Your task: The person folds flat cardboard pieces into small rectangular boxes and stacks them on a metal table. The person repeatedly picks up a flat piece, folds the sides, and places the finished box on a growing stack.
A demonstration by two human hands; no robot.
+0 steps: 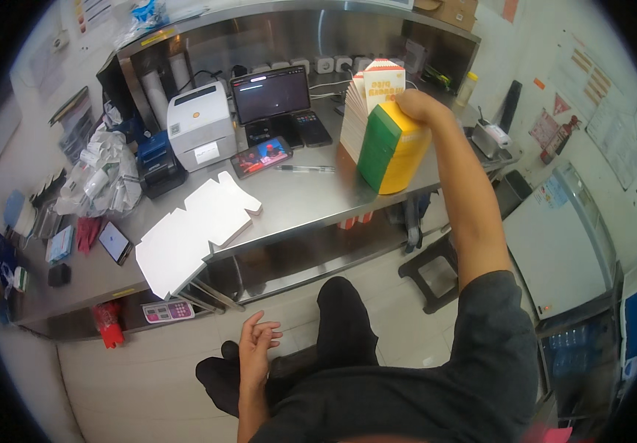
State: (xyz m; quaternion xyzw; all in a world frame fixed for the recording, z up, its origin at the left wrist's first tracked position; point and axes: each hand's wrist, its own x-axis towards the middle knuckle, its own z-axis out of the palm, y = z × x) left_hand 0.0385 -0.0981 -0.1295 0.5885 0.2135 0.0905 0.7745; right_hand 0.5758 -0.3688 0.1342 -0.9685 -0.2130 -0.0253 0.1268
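Note:
My right hand (420, 108) reaches across the steel counter (300, 188), closed over the top of a yellow and green carton (396, 151). Most of its fingers are hidden behind the carton. The carton stands at the counter's right part, against a row of nested cream cartons with red and white edges (357, 114). Over my lap, my left hand (258, 345) hangs with its fingers apart and slightly curled, holding nothing. Nearest to it on the counter lies a stack of flat white carton blanks (193, 236), jutting past the front edge.
Behind the blanks stand a white label printer (200, 127) and a small dark printer (160, 164). A laptop (272, 96), phones (262, 156) and a pen (305, 169) lie mid-counter. A stool (433, 273) and white fridge (558, 240) are at right; a scale (169, 311) sits below.

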